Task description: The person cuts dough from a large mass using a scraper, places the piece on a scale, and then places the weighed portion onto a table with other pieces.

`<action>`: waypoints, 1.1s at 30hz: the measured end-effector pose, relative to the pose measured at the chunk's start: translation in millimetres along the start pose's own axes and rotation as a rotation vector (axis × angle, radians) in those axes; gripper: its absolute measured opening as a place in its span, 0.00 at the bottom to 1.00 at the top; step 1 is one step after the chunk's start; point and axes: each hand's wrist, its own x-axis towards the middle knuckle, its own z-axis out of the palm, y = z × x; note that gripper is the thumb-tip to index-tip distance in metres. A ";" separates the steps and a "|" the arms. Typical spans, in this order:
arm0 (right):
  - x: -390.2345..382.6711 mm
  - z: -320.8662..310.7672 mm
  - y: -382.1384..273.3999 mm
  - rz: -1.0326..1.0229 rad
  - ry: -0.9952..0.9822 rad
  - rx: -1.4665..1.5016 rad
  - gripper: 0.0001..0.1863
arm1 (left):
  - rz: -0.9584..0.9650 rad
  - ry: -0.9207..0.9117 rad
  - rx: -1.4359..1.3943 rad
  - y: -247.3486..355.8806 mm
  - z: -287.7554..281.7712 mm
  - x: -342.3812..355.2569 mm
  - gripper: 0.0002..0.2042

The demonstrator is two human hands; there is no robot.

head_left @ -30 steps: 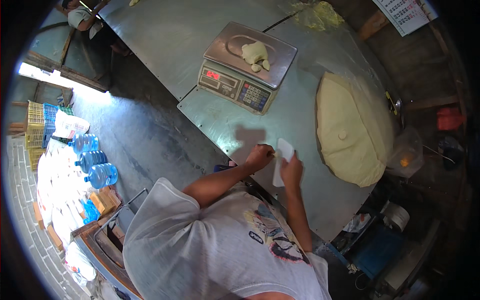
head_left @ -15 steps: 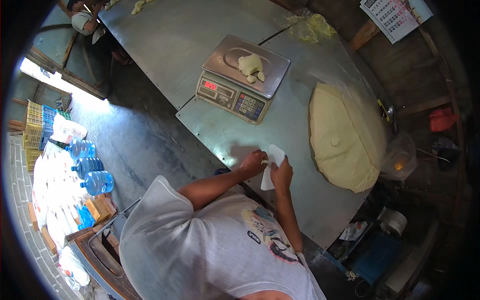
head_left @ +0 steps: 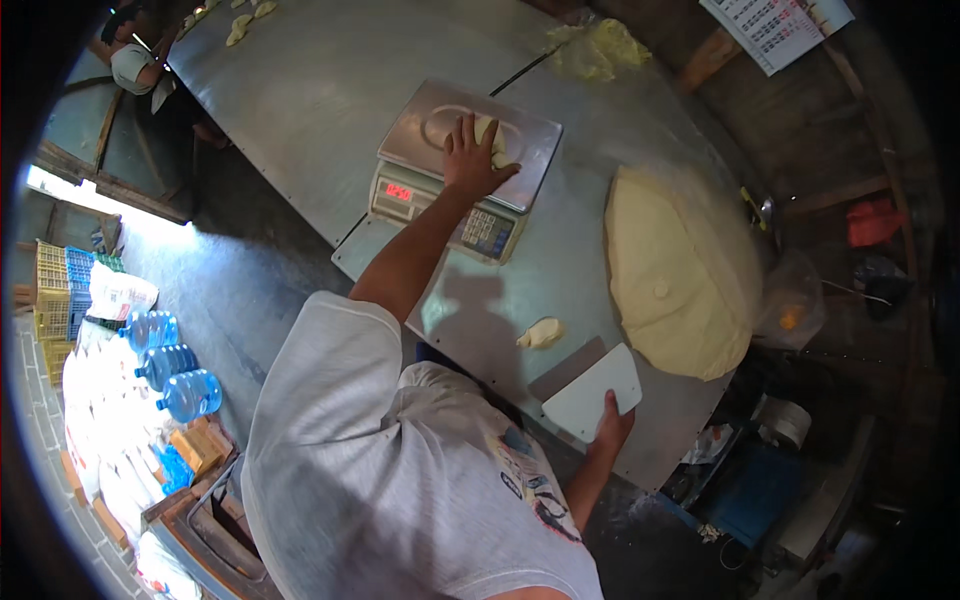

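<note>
My left hand (head_left: 474, 160) reaches over the steel pan of a digital scale (head_left: 535, 165), its fingers spread across a lump of dough (head_left: 484, 128). The hand covers most of that lump, and whether the fingers press on it is hard to see. My right hand (head_left: 612, 432) grips a flat white dough scraper (head_left: 595, 393) by its edge, thumb on top, tilted above the table near its front edge. Between the two hands, a small piece of dough (head_left: 541, 333) lies on the metal tabletop. A large, pale slab of dough (head_left: 675, 275) rests right of the scraper.
The metal table (head_left: 330, 90) runs away to the far left, where more dough pieces (head_left: 238, 28) lie near another person (head_left: 135, 65). Crumpled clear plastic (head_left: 605, 48) sits at the far edge. Blue water bottles (head_left: 190, 395) and crates (head_left: 55, 300) stand on the floor at left.
My left hand has gone from beside the scraper out to the dough on the scale. The scraper has moved right and nearer in my right hand. A small dough piece now shows on the table.
</note>
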 end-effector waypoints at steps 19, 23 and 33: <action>21.6 97.1 -77.9 -0.087 -0.261 0.293 0.28 | 0.150 1.317 0.678 -133.0 -481.9 172.1 0.29; 34.9 101.9 -52.8 -0.032 -0.354 0.287 0.31 | -0.315 0.418 0.188 -210.8 -461.3 188.1 0.21; 2.6 22.9 -60.0 0.037 0.126 0.208 0.26 | 0.745 -0.767 -0.385 113.4 -22.9 -206.7 0.45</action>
